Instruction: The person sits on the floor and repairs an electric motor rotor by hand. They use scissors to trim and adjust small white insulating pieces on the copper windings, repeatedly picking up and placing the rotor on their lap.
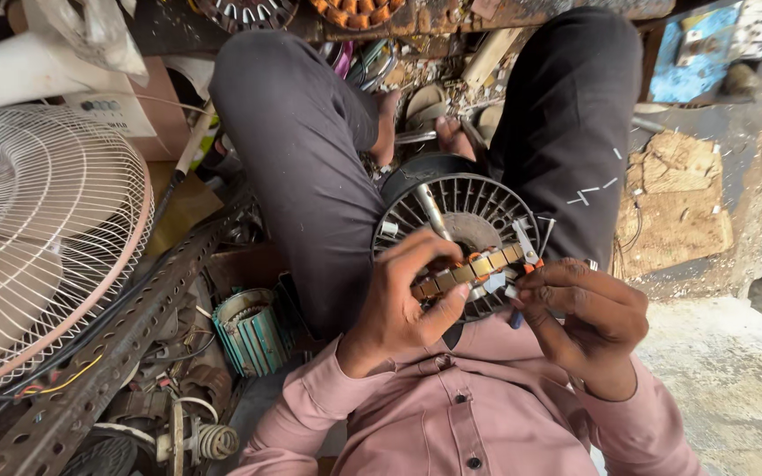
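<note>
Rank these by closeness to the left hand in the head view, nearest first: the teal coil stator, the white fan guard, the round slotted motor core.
From the left hand:
1. Round slotted motor core: directly behind the hand, between the knees.
2. Teal coil stator: lying in the clutter beside the thigh.
3. White fan guard: at the frame's far edge.

Pink shirt [478, 414], dark grey trousers [310, 159], teal coil stator [249, 330], white-and-pink fan grille [41, 238].

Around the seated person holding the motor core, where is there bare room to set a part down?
Bare concrete floor lies beyond the right hand, below the burlap mat. Left of the left hand it is crowded: fan guard, slotted angle bar, teal stator, wires.
</note>
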